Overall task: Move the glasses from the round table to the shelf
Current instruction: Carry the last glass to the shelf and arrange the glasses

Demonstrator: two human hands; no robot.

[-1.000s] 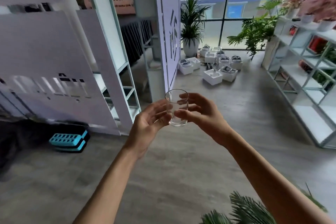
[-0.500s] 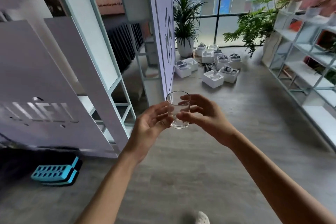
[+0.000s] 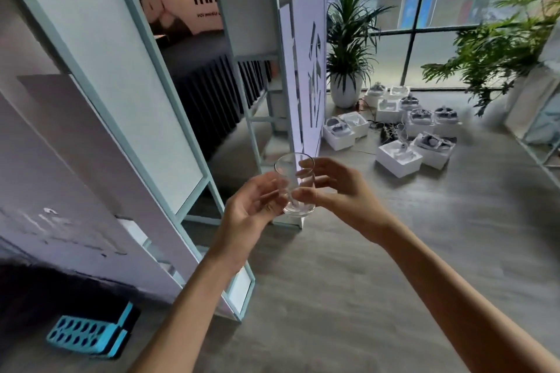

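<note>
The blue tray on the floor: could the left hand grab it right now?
Probably not. The left hand has its fingers on the glass, shared with the right hand, and the blue tray lies low on the floor, well off to the side.

Grey wood floor (image 3: 333, 297); white shelf units (image 3: 121, 70) stand left; open white boxes (image 3: 398, 157) clustered near potted plant (image 3: 345, 91); blue tray (image 3: 81, 333) lower left

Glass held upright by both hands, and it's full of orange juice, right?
Not quite. The head view shows the left hand and right hand holding the glass upright, but it is empty and clear, with no juice.
</note>
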